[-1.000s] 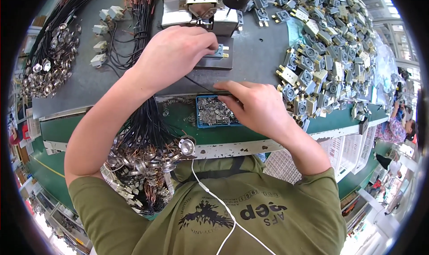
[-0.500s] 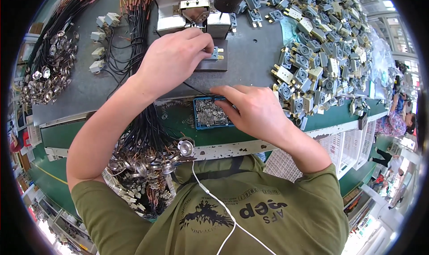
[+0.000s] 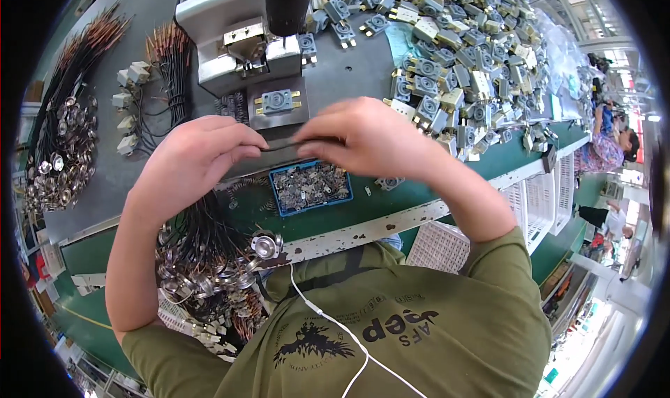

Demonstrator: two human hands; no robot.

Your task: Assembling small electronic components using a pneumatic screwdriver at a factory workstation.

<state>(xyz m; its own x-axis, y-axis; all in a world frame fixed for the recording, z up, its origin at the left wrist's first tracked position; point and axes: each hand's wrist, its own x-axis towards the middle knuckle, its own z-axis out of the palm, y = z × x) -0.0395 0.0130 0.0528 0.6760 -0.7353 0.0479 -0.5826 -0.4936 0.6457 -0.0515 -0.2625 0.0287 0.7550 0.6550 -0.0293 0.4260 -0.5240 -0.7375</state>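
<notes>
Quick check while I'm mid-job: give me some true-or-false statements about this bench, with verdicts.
1. A black wire runs between the left hand and the right hand. True.
2. The blue tray is empty. False: it holds many small metal pieces.
3. A blue-grey part with metal tabs rests on the metal plate. True.
4. The large heap of parts lies left of the machine. False: it lies to the right.

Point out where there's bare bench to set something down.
Grey worktop shows bare between the machine and the block heap, and between the far-left metal cups and the left hand. Crowded: the heap itself, and the gap from left hand to right hand, where a black wire runs.
</notes>
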